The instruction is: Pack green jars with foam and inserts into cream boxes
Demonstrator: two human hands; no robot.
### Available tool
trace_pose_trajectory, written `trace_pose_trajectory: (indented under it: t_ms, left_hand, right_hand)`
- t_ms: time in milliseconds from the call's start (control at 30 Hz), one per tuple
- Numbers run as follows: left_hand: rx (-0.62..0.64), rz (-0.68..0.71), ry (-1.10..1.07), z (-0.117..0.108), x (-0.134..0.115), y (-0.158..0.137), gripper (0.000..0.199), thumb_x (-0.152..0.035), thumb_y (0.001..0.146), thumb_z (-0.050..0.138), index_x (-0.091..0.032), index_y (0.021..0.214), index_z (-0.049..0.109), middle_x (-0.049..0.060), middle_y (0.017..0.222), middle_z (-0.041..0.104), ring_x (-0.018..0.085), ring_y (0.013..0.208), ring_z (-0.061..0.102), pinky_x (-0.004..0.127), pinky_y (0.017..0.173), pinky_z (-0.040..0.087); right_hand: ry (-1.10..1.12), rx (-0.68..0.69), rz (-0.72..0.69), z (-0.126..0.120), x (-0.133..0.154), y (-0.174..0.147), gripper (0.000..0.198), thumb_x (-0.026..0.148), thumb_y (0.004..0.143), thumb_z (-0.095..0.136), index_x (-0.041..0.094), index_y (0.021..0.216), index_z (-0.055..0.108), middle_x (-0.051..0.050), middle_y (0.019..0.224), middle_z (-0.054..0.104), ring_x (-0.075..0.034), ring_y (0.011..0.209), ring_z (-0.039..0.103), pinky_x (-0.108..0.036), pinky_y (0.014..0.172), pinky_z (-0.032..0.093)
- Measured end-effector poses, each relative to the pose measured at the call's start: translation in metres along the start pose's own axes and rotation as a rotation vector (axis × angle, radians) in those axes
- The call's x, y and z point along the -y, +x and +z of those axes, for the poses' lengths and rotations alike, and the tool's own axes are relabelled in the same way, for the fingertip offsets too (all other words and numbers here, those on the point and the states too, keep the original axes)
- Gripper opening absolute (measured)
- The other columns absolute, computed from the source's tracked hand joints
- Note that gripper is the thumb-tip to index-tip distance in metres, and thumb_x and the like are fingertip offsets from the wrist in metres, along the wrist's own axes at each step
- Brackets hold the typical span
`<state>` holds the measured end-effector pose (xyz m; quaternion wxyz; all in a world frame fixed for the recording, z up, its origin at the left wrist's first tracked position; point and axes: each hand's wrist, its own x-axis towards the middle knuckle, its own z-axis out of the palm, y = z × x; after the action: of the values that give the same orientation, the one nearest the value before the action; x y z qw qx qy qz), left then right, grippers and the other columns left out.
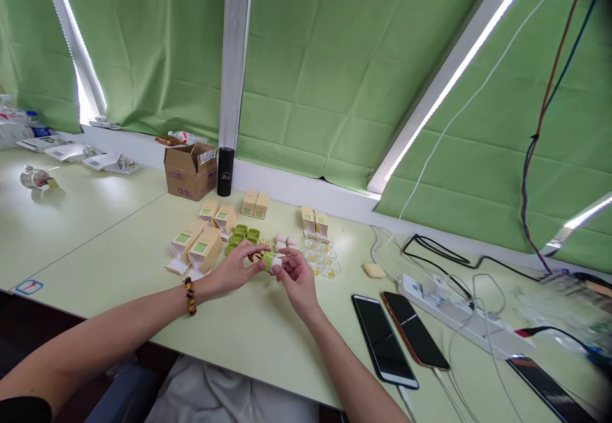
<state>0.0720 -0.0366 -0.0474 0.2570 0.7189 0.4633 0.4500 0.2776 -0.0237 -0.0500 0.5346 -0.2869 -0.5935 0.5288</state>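
My left hand point(235, 269) pinches a small green cup point(268, 260) between thumb and fingers, above the table. My right hand point(297, 279) grips a small white block point(276, 262) that meets the green cup's right side; whether it sits inside is too small to tell. Several green cups point(241, 233) stand together just beyond my left hand, partly hidden by it. Behind my fingers are pale pink-white blocks point(281, 239). Clear plastic pieces with yellow centres point(327, 260) lie to the right of my right hand.
Open small cartons point(204, 251) stand left of my hands, closed ones point(255, 204) farther back. A cardboard box point(190, 171) and black tumbler point(225, 172) are near the window ledge. Phones point(384, 340), a power strip point(454, 318) and tangled cables occupy the right side.
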Motion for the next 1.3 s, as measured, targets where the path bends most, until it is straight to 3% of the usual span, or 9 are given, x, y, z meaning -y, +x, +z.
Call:
trace_pose_trajectory:
  t_ms: [433,633,767,1067,1300]
  left_hand:
    - [0.015,0.043,0.049,-0.001,0.004,-0.001,0.048,-0.054,0.097,0.066,-0.025,0.135,0.069,0.010,0.113,0.065,0.023,0.105,0.063,0.041,0.096,0.056]
    - [-0.013,0.229,0.174,-0.001,-0.001,-0.004,0.048,-0.045,0.095,0.071,-0.023,0.138,0.065,0.013,0.131,0.066,0.031,0.136,0.047,0.051,0.115,0.047]
    - [-0.017,0.282,0.192,0.000,-0.006,-0.006,0.052,-0.037,0.097,0.070,-0.024,0.146,0.058,0.013,0.137,0.064,0.031,0.137,0.046,0.053,0.116,0.046]
    - [-0.003,0.309,0.206,-0.001,-0.011,-0.008,0.057,-0.034,0.095,0.073,-0.026,0.148,0.054,0.013,0.143,0.059,0.033,0.142,0.042,0.056,0.120,0.043]
    - [-0.002,0.243,0.094,0.002,-0.006,-0.006,0.048,-0.036,0.095,0.074,-0.027,0.139,0.059,0.012,0.139,0.060,0.028,0.133,0.055,0.047,0.114,0.049]
  right_hand:
    - [-0.029,-0.015,-0.017,0.002,-0.004,-0.002,0.044,0.050,0.085,0.083,0.025,0.115,0.061,0.001,0.082,0.071,-0.016,0.070,0.067,-0.030,0.067,0.055]
    - [-0.048,-0.019,-0.029,0.004,-0.002,-0.002,0.039,0.052,0.086,0.081,0.024,0.110,0.064,0.002,0.077,0.067,-0.016,0.066,0.064,-0.032,0.068,0.058]
    - [-0.040,-0.003,-0.029,0.006,0.001,-0.002,0.036,0.050,0.086,0.081,0.025,0.107,0.065,0.002,0.078,0.068,-0.016,0.069,0.066,-0.033,0.070,0.059]
    - [-0.012,-0.029,-0.033,0.008,0.003,-0.002,0.036,0.050,0.084,0.082,0.025,0.105,0.067,0.001,0.080,0.069,-0.017,0.070,0.066,-0.034,0.068,0.062]
    - [0.018,-0.008,-0.006,0.010,-0.001,-0.003,0.038,0.049,0.083,0.083,0.027,0.108,0.066,-0.001,0.086,0.073,-0.018,0.074,0.070,-0.035,0.071,0.063]
